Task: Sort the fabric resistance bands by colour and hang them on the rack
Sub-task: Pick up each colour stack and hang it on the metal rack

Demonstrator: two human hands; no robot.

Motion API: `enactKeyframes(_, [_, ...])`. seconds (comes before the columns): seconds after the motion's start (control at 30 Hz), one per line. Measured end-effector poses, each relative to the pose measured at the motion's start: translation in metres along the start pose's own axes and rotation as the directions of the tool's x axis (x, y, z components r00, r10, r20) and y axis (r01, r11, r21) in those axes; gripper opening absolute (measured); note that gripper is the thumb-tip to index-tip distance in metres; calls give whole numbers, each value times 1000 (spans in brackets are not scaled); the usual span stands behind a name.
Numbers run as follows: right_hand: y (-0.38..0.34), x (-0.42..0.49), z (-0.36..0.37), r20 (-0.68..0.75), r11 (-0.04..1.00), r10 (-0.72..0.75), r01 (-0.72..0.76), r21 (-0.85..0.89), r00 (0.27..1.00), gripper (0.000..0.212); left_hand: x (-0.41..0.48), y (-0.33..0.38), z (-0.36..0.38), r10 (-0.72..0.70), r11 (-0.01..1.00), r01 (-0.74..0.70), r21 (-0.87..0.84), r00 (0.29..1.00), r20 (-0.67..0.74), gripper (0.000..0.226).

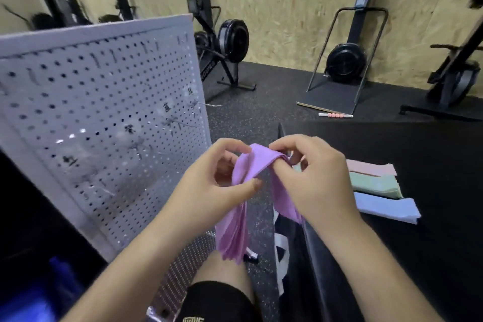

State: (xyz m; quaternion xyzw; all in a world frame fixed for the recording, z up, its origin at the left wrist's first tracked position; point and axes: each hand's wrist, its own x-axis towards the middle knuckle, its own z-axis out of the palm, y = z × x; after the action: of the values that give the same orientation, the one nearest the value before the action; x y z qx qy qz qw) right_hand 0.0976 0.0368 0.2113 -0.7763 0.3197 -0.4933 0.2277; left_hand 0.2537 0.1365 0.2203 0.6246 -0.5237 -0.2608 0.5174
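A bunch of purple bands (pixel 236 227) hangs folded over between my hands. My left hand (pixel 217 180) pinches the bunch's left side between thumb and fingers. My right hand (pixel 311 172) grips its top fold and right side. To the left stands the white pegboard rack (pixel 78 117) with several metal hooks and small labels; nothing hangs on it. On the black padded surface (pixel 418 154) at the right lie a pink band (pixel 371 166), a green band (pixel 373 183) and a light blue band (pixel 386 208), side by side.
Rowing and ski machines (pixel 345 57) stand along the wooden wall at the back. A white roller stick with pink beads (pixel 335 115) lies on the black speckled floor. My bare knee and black shorts (pixel 219 293) are below the bands. Something blue (pixel 34 293) lies at bottom left.
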Motion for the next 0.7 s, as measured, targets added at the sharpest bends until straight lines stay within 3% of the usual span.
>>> enactKeyframes(0.13, [-32, 15, 40, 55, 995, -80, 76, 58, 995, 20, -15, -5, -49, 18, 998, -9, 57, 987, -158, 32])
enactKeyframes(0.33, [-65, 38, 91, 113, 985, -124, 108, 137, 986, 16, -22, 7, -97, 72, 958, 19, 287, 950, -303, 22])
enactKeyframes(0.57, [-60, 66, 145, 189, 986, -121, 96, 136, 975, 13, 8, 1, -134, 66, 805, 136, 578, 947, -314, 23])
enactKeyframes(0.7, [-47, 73, 160, 224, 990, -88, 60, 128, 971, 12, 24, -12, -137, 19, 761, 200, 618, 944, -329, 21])
